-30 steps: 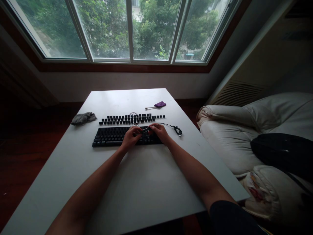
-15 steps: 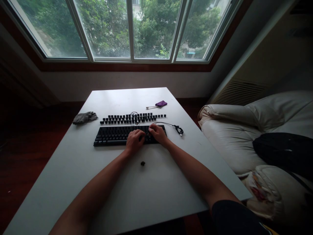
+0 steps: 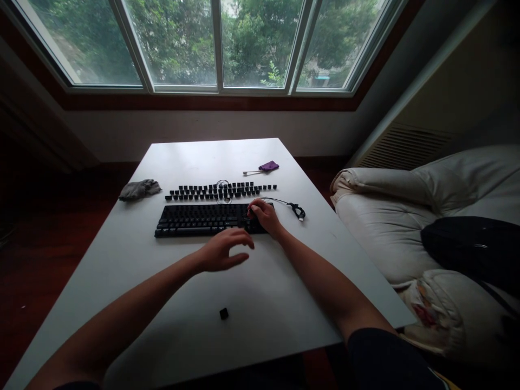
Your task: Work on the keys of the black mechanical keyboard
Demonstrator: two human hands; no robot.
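Observation:
A black keyboard [image 3: 195, 219] lies across the middle of the white table. My right hand [image 3: 266, 215] is closed over the keyboard's right end, its fingers pinched around something small with a reddish edge that I cannot make out. Just in front of the keyboard, my left hand [image 3: 225, 249] hovers with thumb and fingers apart and nothing between them. Nearer to me, a single black keycap [image 3: 223, 313] rests on the table. Behind the keyboard, several loose keycaps [image 3: 207, 192] stand in rows.
At the table's left edge lies a crumpled grey cloth [image 3: 140, 189]. A purple pouch [image 3: 268, 166] with a thin stick beside it sits toward the back. The bundled USB cable [image 3: 298, 210] lies right of the keyboard. A cream sofa [image 3: 365, 227] flanks the white table [image 3: 309, 303].
My left hand has come off the keyboard toward me and opened. The loose keycap has moved nearer to me and slightly left. My right hand stays at the keyboard's right end.

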